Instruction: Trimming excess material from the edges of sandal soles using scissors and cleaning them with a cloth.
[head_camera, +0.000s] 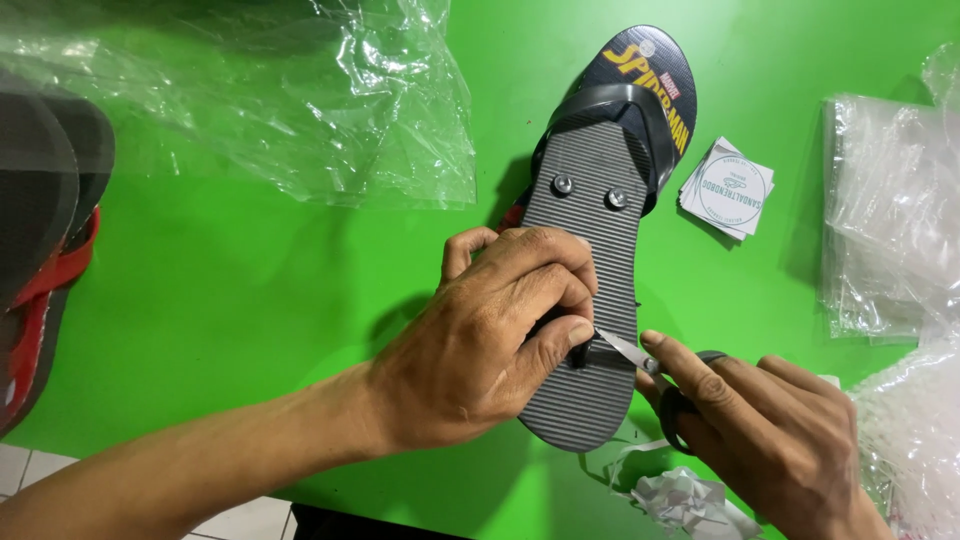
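Observation:
A pair of dark flip-flops lies stacked on the green table (250, 270). The upper flip-flop (590, 200) is sole-up, grey and ribbed, with two round strap plugs near its far end. The lower one (655, 75) shows a dark printed footbed beyond it. My left hand (490, 340) presses on the grey sole, thumb and fingers pinching a small strap piece at its side. My right hand (770, 440) holds black-handled scissors (640, 355), whose blade tips touch the sole edge right beside my left thumb.
Clear plastic bags (300, 100) lie at the back left. More bags (890, 210) pile at the right. A stack of white square cards (728, 187) sits beside the flip-flops. Other sandals with red straps (45, 240) lie at the left edge. Paper scraps (680, 495) lie at the front.

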